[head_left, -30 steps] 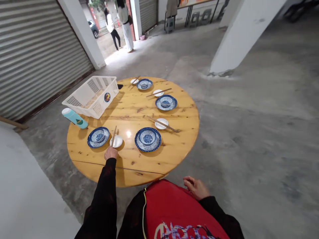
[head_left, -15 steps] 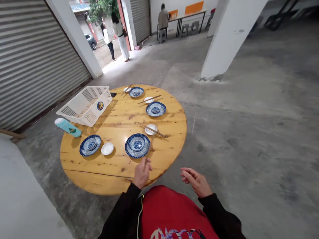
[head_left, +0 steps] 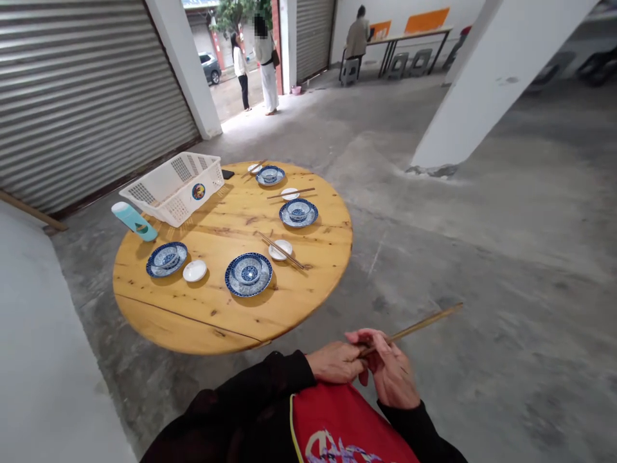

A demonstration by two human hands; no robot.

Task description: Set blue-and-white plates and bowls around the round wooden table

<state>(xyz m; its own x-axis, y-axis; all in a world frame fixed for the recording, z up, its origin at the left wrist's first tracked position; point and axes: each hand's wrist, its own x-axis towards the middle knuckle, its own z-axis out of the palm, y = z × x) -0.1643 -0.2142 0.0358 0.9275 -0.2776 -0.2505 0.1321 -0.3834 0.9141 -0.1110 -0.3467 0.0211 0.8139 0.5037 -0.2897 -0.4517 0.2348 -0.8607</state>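
In front of my red top, both hands meet at a pair of wooden chopsticks (head_left: 427, 323). My left hand (head_left: 337, 362) is closed around their near end. Curled around them just beyond is my right hand (head_left: 394, 374), and the chopsticks stick out to the right over the floor. The nearest place setting on the table is a blue-patterned plate with a bowl (head_left: 249, 273). Behind it, another pair of chopsticks (head_left: 284, 251) rests across a small white dish (head_left: 279, 245). A second small white dish (head_left: 195, 271) lies to the left, with no chopsticks on it.
The round wooden table (head_left: 193, 315) also bears a white plastic basket (head_left: 168, 209), a light-blue bottle (head_left: 135, 221), a dark flat object (head_left: 227, 174) and other blue plates with bowls. A white pillar (head_left: 486, 109) stands to the right. People (head_left: 266, 67) are in the background.
My left hand has moved right, off the table's near edge, to meet my right hand. The chopsticks now show plainly between them. The view has shifted, so the table sits slightly further left.
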